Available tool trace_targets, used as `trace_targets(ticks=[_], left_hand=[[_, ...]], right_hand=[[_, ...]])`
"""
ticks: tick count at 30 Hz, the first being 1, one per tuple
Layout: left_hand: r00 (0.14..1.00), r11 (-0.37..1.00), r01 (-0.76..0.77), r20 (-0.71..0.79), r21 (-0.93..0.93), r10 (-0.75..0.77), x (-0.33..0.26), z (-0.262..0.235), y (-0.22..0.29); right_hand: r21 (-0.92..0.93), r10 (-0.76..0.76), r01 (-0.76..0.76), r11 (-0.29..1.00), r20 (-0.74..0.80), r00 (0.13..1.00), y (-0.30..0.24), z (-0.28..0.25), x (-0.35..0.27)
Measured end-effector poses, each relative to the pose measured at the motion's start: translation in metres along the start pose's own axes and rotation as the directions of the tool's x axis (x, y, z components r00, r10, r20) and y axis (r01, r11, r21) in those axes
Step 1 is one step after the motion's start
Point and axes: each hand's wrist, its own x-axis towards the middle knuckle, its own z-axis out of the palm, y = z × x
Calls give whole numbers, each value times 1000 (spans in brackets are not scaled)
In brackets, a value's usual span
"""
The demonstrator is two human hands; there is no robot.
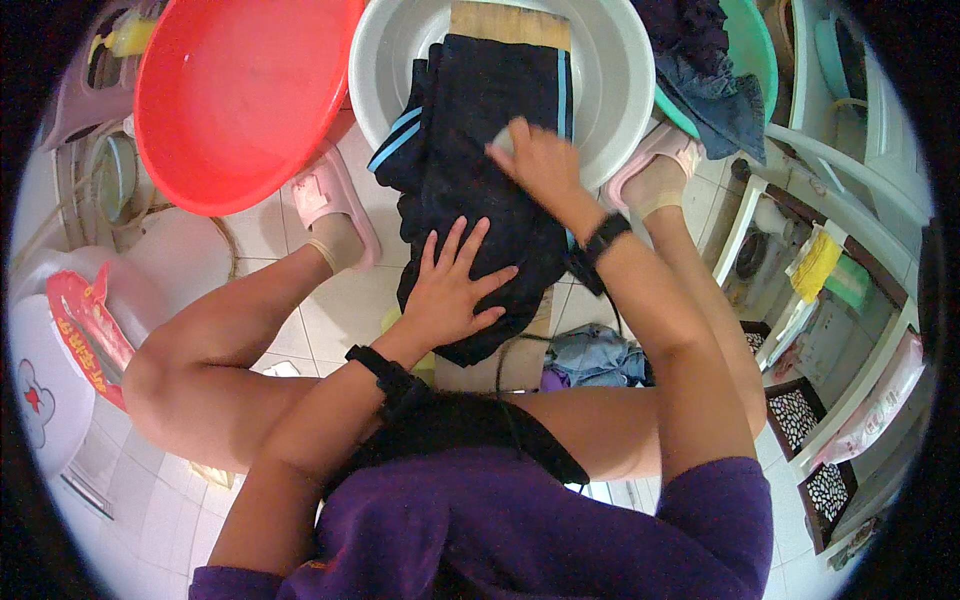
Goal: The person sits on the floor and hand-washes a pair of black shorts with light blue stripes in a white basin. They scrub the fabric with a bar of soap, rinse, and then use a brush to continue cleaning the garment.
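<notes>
Purple shirt (480, 530) filled the foreground. Beyond it, a black striped garment (470, 150) lay along a wooden board (510, 24), reaching over a white basin (622, 95). Left hand (448, 290) spread flat on cloth, gripping nothing; right hand (545, 170), blurred, curled round a pale object (504, 142). Steady left pressure would have best prevented slipping. Red basin (240, 95) stood left, green basin (757, 50) right.

Remotely, I found the bare right hand (547, 170) blurred, its whitish object (504, 143) indistinct; black blue-striped fabric (470, 130) partly hid the tan wooden board (510, 22); top edge cropped the round red plastic basin (240, 90).
</notes>
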Motion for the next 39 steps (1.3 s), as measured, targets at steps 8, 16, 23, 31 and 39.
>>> trace_targets(ticks=[8,16,23,31,39], left_hand=[[999,998,-14,-36,-63,12,0,1,-4],[999,999,-4,-44,-51,2,-1,5,-3],[1000,996,16,-12,-83,-18,0,1,-3],[999,998,-4,-45,-68,1,1,4,-5],[1000,998,15,-12,-68,-16,1,5,-4]], right_hand=[[14,75,-75,997,-14,997,20,16,77],[199,-286,292,936,-57,956,5,-4,-13],[-133,37,-81,988,-305,952,41,31,87],[168,-253,204,964,362,897,23,-3,41],[25,-199,199,980,-16,980,37,28,51]])
